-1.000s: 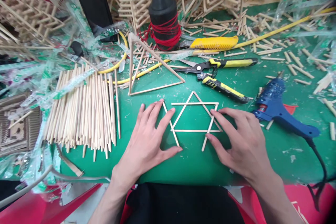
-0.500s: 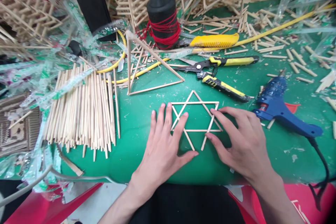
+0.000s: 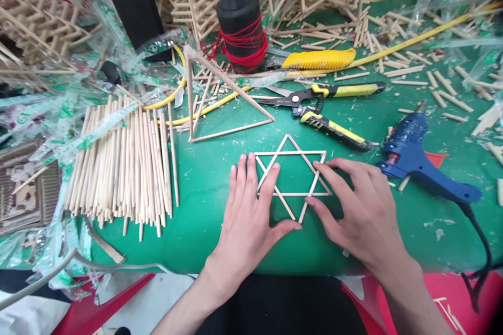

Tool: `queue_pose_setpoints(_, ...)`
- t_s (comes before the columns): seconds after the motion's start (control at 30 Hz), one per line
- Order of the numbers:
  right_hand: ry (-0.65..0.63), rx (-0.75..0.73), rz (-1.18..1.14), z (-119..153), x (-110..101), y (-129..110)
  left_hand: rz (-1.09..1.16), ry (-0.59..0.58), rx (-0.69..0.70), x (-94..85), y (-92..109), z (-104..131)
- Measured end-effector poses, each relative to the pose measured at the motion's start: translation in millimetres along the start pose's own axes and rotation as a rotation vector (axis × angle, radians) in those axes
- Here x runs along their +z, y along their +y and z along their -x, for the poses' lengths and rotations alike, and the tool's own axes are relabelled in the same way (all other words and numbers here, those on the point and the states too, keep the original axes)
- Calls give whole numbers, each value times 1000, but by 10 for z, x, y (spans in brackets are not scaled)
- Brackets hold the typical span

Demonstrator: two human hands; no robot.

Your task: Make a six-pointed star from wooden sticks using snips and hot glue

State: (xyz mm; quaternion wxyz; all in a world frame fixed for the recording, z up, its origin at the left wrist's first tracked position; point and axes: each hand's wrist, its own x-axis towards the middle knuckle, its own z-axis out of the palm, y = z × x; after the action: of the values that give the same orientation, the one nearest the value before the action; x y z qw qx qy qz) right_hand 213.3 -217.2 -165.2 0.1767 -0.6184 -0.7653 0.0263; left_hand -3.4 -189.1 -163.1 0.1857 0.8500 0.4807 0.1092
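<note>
Thin wooden sticks lie on the green tabletop as a six-pointed star (image 3: 291,153) made of two overlapping triangles. My left hand (image 3: 248,214) rests flat at its left side, fingers stretched and spread. Its index finger lies over the left part of the star, and its thumb tip is just below the lower end of the left slanted stick (image 3: 285,204). With thumb and index finger, my right hand (image 3: 363,209) grips the right slanted stick (image 3: 312,188). The lower ends of these two slanted sticks nearly meet at the near point.
Left lies a pile of sticks (image 3: 121,167). Behind stands a stick frame (image 3: 231,132) near a black spool with red thread (image 3: 241,26). Yellow-black shears (image 3: 334,131), a yellow cutter (image 3: 318,59) and a blue glue gun (image 3: 428,167) lie right, among stick offcuts (image 3: 401,70).
The lower ends of the two slanted sticks have come closer together. My left hand has shifted slightly right, its thumb now at the near point. My right hand keeps its grip.
</note>
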Motion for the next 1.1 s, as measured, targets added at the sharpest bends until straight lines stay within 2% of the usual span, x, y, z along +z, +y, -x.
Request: queue_pose_setpoints(1.1, 25, 19, -40, 10, 20, 10, -32, -5, -13, -5, 23, -2)
